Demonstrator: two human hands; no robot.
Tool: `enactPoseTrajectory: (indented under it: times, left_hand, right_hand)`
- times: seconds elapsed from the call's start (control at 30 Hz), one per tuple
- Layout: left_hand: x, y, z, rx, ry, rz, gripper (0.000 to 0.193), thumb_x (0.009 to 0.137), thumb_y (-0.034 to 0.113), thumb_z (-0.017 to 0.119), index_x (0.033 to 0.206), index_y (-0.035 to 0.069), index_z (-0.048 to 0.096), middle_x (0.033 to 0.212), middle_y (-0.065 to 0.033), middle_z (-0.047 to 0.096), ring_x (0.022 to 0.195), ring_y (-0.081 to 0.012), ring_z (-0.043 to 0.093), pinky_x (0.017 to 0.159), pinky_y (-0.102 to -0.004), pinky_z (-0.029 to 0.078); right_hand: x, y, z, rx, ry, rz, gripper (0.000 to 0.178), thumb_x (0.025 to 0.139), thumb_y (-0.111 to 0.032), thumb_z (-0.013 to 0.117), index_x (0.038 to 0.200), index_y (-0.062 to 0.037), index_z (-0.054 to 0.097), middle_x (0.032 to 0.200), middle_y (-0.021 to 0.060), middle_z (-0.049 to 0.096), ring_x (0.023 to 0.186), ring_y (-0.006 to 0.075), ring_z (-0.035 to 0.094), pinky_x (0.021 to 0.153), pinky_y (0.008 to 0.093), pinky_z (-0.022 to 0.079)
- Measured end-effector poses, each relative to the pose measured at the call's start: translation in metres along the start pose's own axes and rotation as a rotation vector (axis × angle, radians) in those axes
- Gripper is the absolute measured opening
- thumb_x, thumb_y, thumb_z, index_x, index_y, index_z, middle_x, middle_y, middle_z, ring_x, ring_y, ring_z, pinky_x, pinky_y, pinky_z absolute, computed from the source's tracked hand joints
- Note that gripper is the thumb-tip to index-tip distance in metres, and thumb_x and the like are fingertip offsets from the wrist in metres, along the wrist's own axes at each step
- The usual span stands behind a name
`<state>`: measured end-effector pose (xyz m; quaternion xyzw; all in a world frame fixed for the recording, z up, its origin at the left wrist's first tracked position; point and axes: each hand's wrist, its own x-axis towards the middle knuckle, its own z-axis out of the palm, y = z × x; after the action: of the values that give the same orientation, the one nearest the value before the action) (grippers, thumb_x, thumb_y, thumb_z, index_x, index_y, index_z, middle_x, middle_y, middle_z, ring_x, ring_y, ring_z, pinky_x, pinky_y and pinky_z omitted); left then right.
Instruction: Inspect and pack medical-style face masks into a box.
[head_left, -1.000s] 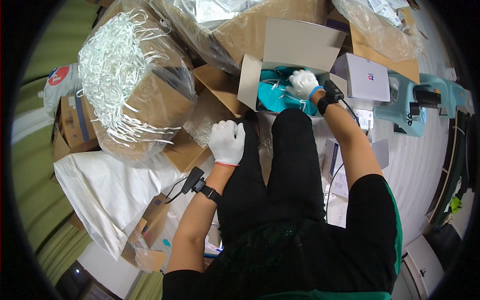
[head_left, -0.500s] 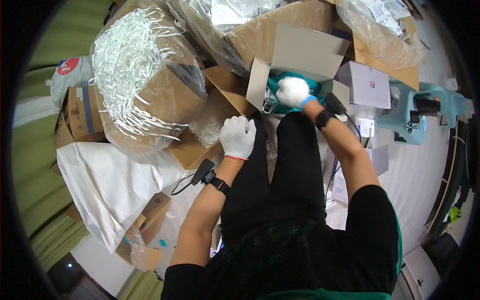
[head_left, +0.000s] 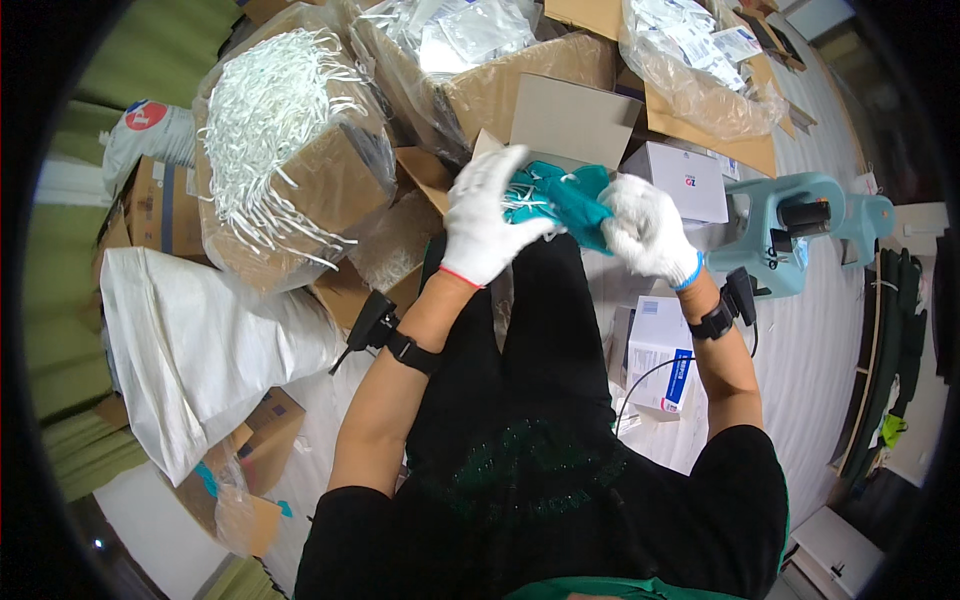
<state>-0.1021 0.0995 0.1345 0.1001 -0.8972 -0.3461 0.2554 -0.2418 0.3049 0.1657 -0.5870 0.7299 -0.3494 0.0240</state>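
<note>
A teal piece of soft material with white strings at its left side is held up in front of me, above my knees. Closed round its right edge is my right hand, in a white knit glove with a blue cuff. My left hand, gloved in white with a red cuff, is open at the left side by the strings. Its fingers are spread and slightly smeared. Behind the hands stands an open box with its pale flap raised. The hands and teal material hide most of its inside.
At left, a large plastic-lined carton holds a heap of white straps; a white sack lies nearer. Lined cartons of white packets stand behind. A lilac box and a light-teal plastic stool are at right.
My right hand has come up out of the open box, gripping teal material. My left hand has lifted from my leg, moved forward and opened beside it. The view has shifted slightly.
</note>
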Motion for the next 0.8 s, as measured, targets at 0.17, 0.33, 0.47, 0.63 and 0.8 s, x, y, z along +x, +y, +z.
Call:
enactPoseTrajectory:
  times: [0.17, 0.33, 0.47, 0.63, 0.8]
  left_hand:
    - [-0.02, 0.031, -0.009, -0.239, -0.231, 0.079, 0.022, 0.073, 0.017, 0.077, 0.09, 0.005, 0.069, 0.084, -0.0108, 0.064, 0.083, -0.0289, 0.059, 0.084, -0.0409, 0.044]
    - [-0.041, 0.053, -0.04, -0.165, -0.192, 0.326, 0.018, 0.072, 0.013, 0.077, 0.083, 0.004, 0.068, 0.082, -0.0113, 0.061, 0.078, -0.0278, 0.057, 0.08, -0.037, 0.044]
    - [-0.037, 0.067, -0.058, -0.522, -0.283, 0.111, 0.022, 0.074, 0.001, 0.077, 0.093, -0.001, 0.069, 0.103, -0.0094, 0.064, 0.088, -0.0184, 0.062, 0.075, -0.0301, 0.049]
    - [-0.021, 0.061, -0.054, -0.687, -0.313, 0.025, 0.021, 0.08, 0.002, 0.075, 0.1, -0.006, 0.071, 0.124, -0.0106, 0.06, 0.096, -0.0117, 0.062, 0.08, -0.0254, 0.052]
    - [-0.026, 0.064, -0.044, -0.798, -0.475, -0.369, 0.014, 0.084, 0.003, 0.072, 0.097, -0.004, 0.072, 0.088, -0.0046, 0.069, 0.075, -0.0077, 0.061, 0.068, -0.0233, 0.05]
  right_hand:
    - [-0.015, -0.039, -0.018, 0.244, 0.102, 0.006, 0.009, 0.079, -0.009, 0.06, 0.083, -0.001, 0.059, 0.085, 0.0133, 0.06, 0.078, 0.0264, 0.058, 0.073, 0.0355, 0.049]
    - [-0.04, -0.042, -0.027, 0.618, 0.325, 0.375, 0.023, 0.082, 0.001, 0.065, 0.103, -0.0036, 0.058, 0.098, 0.0036, 0.058, 0.091, 0.0116, 0.054, 0.084, 0.0275, 0.046]
    - [-0.033, -0.052, -0.029, 0.566, 0.308, 0.352, 0.056, 0.076, 0.006, 0.07, 0.128, -0.0039, 0.052, 0.111, 0.0048, 0.058, 0.099, 0.0113, 0.053, 0.092, 0.0266, 0.044]
    - [-0.017, -0.069, -0.044, 0.688, 0.026, 0.296, 0.057, 0.074, 0.007, 0.071, 0.128, -0.0034, 0.055, 0.118, 0.0053, 0.061, 0.101, 0.0108, 0.054, 0.092, 0.0258, 0.046]
    - [-0.002, -0.07, -0.03, 0.804, 0.106, 0.303, 0.045, 0.091, -0.016, 0.066, 0.131, -0.0023, 0.052, 0.119, 0.0106, 0.061, 0.108, 0.0144, 0.057, 0.093, 0.0301, 0.049]
